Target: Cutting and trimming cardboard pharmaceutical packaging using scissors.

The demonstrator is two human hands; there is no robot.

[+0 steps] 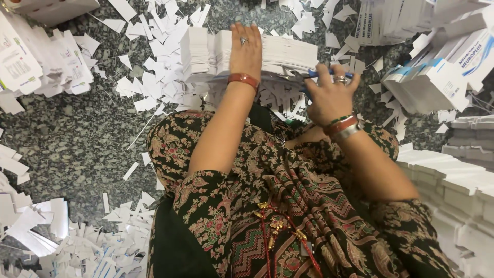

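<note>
A thick stack of white card sheets (257,54) lies on the floor directly in front of the seated person's knees. The left hand (246,51) rests flat on top of the stack, fingers spread and pressing down, gripping nothing. Just to the right of the stack, the right hand (329,95) is curled around a pair of blue-handled scissors (316,76), whose blades reach in at the stack's lower right edge; whether the blades are apart or together cannot be told.

Judging by what lies around, much trimming looks done: white paper offcuts (154,82) are strewn thickly to the left of the stack, beyond it and under its near edge. The stack under the hand seems to be the piece in work now. How much remains cannot be told, though further piles lie about.

To the right of the stack sit piles of flattened white-and-blue cartons (437,77), and nearer the person, stacks of plain white sheets (453,185). To the far left lie more printed cartons (36,67). The surface is a speckled grey stone floor (82,139); no walls show.
</note>
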